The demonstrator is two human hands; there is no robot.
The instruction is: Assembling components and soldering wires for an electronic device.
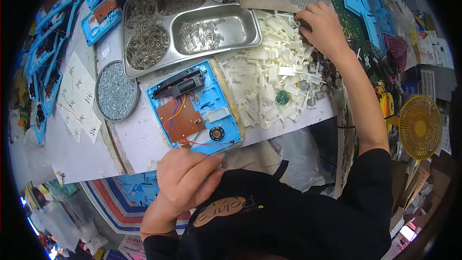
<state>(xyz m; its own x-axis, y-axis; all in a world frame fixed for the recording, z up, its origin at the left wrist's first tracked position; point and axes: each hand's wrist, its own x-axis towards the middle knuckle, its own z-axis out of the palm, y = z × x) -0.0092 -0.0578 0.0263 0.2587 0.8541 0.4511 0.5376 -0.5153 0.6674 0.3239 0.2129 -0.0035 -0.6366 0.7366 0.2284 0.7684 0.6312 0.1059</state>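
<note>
Taking my clock from the open blue casing, I see the white table [138, 150] spreading under everything. The metal tray [246, 25], its compartments loaded with springs, lies at twelve o'clock. The pile of white plastic parts [284, 71] sprawls between two and three o'clock. The blue casing [213, 111] itself lies open on the table, angled toward me, and the round bowl [138, 97] of screws stands at nine o'clock.

My right hand [322, 28] is at two o'clock, at the pile's far side; its fingers are half bent, thumb and forefinger a little apart, and I cannot tell whether they have a part. My left hand [190, 178] is at six o'clock, just beside the casing's near edge, fingers curled in loosely; whether anything sits inside them I cannot tell.

Inside the casing are the red-brown board [179, 119] and, smaller, the round speaker [217, 133].

I judge this to be the step of picking a white part for the casing; the next move probably calls for a single-piece pinch, then carrying it toward seven or eight o'clock without snagging the loose wires [176, 114].
</note>
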